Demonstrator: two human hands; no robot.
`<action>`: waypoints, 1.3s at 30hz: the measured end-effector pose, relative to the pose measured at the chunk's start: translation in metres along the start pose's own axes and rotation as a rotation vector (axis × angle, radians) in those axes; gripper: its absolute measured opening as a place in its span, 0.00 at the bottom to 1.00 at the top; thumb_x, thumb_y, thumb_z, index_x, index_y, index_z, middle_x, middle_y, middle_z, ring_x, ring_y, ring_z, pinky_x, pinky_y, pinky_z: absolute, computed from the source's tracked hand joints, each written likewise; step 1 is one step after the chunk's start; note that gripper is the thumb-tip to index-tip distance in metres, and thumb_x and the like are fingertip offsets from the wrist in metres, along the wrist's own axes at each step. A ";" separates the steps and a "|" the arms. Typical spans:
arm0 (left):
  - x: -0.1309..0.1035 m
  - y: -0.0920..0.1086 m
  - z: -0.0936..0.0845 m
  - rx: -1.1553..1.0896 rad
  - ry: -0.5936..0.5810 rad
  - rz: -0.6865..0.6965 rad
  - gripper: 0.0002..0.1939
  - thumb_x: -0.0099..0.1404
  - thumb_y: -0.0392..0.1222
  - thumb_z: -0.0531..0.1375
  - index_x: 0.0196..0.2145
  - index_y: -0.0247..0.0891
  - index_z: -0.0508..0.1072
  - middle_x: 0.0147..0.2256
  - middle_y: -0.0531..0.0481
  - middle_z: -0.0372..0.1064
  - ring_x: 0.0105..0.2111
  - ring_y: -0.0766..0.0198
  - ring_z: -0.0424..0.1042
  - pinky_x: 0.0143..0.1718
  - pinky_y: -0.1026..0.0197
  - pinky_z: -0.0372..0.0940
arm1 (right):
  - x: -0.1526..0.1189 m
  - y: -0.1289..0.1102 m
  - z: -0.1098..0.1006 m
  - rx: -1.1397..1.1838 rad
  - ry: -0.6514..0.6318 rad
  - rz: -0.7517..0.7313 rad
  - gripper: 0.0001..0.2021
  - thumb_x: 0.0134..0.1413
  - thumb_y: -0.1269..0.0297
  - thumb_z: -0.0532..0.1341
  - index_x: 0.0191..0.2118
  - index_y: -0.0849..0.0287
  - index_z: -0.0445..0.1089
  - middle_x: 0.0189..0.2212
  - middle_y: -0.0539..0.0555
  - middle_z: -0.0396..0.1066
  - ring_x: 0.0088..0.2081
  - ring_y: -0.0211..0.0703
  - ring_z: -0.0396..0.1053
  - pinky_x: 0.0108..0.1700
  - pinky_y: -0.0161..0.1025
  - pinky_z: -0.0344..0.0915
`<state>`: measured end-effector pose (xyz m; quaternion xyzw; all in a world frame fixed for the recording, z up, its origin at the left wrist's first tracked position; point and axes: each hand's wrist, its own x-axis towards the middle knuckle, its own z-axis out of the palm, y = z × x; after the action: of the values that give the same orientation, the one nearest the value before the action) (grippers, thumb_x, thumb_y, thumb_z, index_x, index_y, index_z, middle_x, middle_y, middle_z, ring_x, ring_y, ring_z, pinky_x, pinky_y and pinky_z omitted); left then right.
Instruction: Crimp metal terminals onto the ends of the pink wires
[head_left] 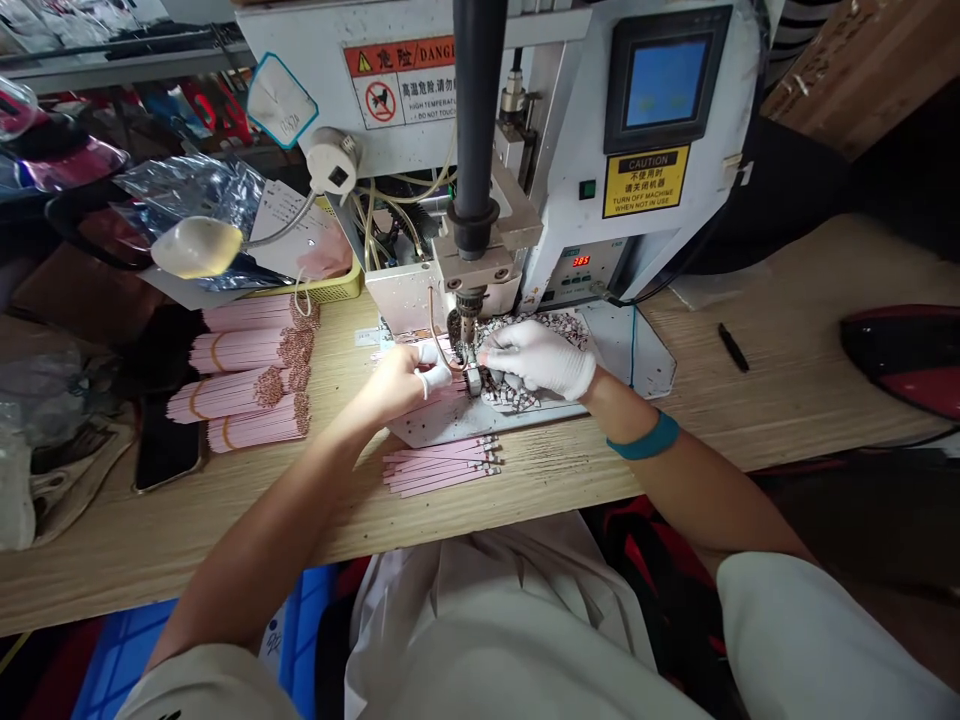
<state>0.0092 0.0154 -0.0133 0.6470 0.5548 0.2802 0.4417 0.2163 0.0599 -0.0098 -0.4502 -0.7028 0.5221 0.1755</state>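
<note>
My left hand [409, 382], with white covers on its thumb and finger, pinches at the left of the soldering machine's metal tip [469, 330]. What lies between these fingers is too small to make out. My right hand [538, 358], in a white glove, is closed with its fingertips at the right of the tip; anything in them is hidden. Pink strips lie under and beside my left hand on the machine's base plate [427, 430]. A heap of small dark and white pieces [517, 400] sits below my right hand. Several pink wires [442, 467] with small parts on their ends lie in front of the plate.
Bundles of pink wires [247, 385] with copper ends lie on the left, beside a phone [169, 445]. Behind them are a yellow basket [337, 288] and a lamp [196, 247]. A screen [666, 82] and hot-surface warning sign [401, 85] face me. A black pen [733, 347] lies right.
</note>
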 end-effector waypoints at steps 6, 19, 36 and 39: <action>0.004 -0.005 -0.002 -0.039 0.006 -0.022 0.07 0.51 0.42 0.59 0.23 0.35 0.68 0.23 0.53 0.64 0.26 0.66 0.63 0.27 0.65 0.57 | 0.005 0.007 0.004 0.094 -0.039 -0.014 0.11 0.57 0.59 0.59 0.28 0.60 0.65 0.12 0.45 0.58 0.11 0.29 0.51 0.09 0.28 0.43; 0.008 -0.007 -0.003 -0.197 -0.029 -0.085 0.06 0.49 0.40 0.62 0.23 0.34 0.71 0.23 0.55 0.64 0.23 0.70 0.59 0.25 0.66 0.54 | 0.003 -0.002 0.005 0.104 -0.026 -0.005 0.14 0.57 0.66 0.60 0.23 0.60 0.58 0.11 0.42 0.53 0.11 0.26 0.52 0.11 0.27 0.45; 0.008 -0.007 -0.004 -0.163 -0.042 -0.083 0.05 0.49 0.39 0.61 0.24 0.33 0.72 0.24 0.54 0.66 0.25 0.68 0.63 0.29 0.65 0.58 | 0.005 0.001 0.007 0.067 -0.019 -0.025 0.09 0.57 0.65 0.60 0.28 0.64 0.67 0.13 0.43 0.56 0.13 0.28 0.54 0.13 0.29 0.48; 0.010 -0.010 -0.004 -0.173 -0.045 -0.064 0.05 0.48 0.39 0.61 0.23 0.34 0.72 0.24 0.54 0.65 0.25 0.68 0.62 0.28 0.65 0.57 | 0.003 -0.001 0.006 0.099 -0.025 0.009 0.10 0.56 0.65 0.61 0.27 0.63 0.66 0.12 0.43 0.55 0.12 0.27 0.52 0.12 0.28 0.46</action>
<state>0.0034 0.0256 -0.0219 0.5944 0.5387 0.2984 0.5170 0.2094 0.0588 -0.0118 -0.4376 -0.6761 0.5627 0.1863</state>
